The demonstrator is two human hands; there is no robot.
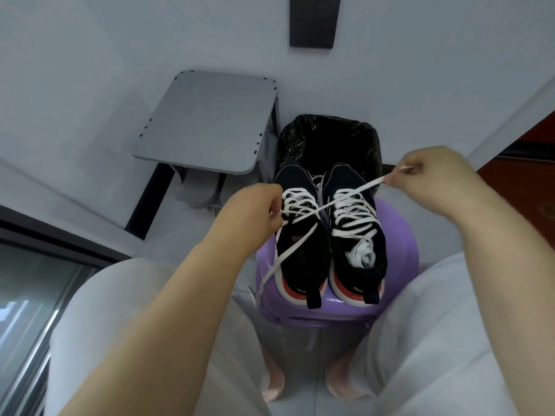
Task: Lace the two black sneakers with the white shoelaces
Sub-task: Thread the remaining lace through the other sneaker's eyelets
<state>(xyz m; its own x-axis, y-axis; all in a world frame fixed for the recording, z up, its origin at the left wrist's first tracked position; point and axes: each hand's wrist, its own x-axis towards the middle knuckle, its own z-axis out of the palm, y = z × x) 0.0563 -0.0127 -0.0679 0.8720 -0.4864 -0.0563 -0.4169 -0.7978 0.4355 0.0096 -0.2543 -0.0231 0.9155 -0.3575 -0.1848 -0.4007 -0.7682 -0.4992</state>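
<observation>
the left sneaker (300, 244) and right sneaker (359, 235), both black, sit side by side on a purple stool (401, 235) between the person's knees. a white shoelace (348, 196) stretches across both (another strand dangles off the stool's left edge). the left hand (252, 211) grips it in curled fingers and the right hand (429, 178) pinches its far end. a black-lined bin (327, 136) stands just behind.

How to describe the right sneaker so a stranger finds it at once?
Look at the purple stool between the person's knees: two black sneakers stand on it. Take the right sneaker; unlike the left sneaker, it has white stuffing in its opening.
</observation>
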